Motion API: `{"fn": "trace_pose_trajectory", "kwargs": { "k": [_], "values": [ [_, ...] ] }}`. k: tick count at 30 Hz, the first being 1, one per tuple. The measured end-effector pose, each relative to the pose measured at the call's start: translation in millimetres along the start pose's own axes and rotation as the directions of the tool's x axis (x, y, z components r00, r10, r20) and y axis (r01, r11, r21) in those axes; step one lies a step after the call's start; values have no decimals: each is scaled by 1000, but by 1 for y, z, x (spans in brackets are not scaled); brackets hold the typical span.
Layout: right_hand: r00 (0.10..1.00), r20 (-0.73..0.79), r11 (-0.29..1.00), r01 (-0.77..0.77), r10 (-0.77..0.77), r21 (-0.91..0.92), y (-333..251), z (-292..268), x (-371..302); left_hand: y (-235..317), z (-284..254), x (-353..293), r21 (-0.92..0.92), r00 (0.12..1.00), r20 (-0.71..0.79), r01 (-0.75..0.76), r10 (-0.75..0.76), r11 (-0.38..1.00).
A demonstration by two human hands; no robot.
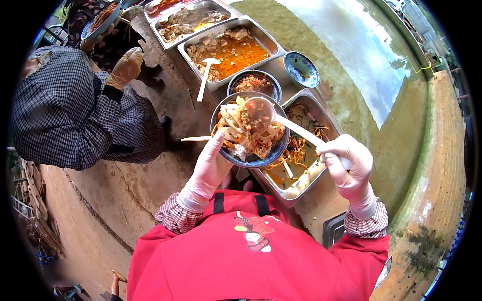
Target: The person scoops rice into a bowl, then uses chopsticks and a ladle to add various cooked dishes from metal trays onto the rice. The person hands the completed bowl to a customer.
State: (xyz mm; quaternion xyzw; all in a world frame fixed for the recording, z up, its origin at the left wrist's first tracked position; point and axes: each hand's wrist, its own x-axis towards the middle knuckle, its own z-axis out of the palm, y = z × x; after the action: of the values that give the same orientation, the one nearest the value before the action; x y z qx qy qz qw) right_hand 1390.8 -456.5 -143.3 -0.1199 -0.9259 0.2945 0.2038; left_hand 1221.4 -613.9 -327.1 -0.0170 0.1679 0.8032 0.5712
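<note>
White gloves cover both my hands. My left hand (210, 163) grips a blue-rimmed bowl (245, 163) by its left side, the thumb over the rim. Cabbage-like pieces, browned food and a little white rice fill the bowl. A white serving spoon (300, 131) slants across it, its handle closed in my right hand (346, 163). Reddish minced food lies in the spoon's head, over the bowl's contents. A pair of chopsticks (197, 138) sticks out left of the bowl; where the far ends rest is hidden. Just beyond stands a smaller bowl of minced food (255, 84).
A metal tray (314, 173) of noodles lies under and right of my bowl. Farther off are a tray of orange broth (243, 52) with a white spoon (203, 83), more trays, and a patterned bowl (301, 70). Greenish water (346, 95) borders the right. A checkered-clothed person (75, 110) stands left.
</note>
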Motion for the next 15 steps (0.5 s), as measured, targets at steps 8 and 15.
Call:
{"fn": "trace_pose_trajectory", "kwargs": {
  "k": [8, 15],
  "values": [
    [963, 159, 962, 240, -218, -131, -12, -4, 0, 2, -6, -2, -34, 999, -32, -10, 9, 999],
    [839, 380, 834, 496, -389, -242, -19, 4, -11, 1, -6, -1, -143, 997, 73, -7, 18, 990]
  ]
}}
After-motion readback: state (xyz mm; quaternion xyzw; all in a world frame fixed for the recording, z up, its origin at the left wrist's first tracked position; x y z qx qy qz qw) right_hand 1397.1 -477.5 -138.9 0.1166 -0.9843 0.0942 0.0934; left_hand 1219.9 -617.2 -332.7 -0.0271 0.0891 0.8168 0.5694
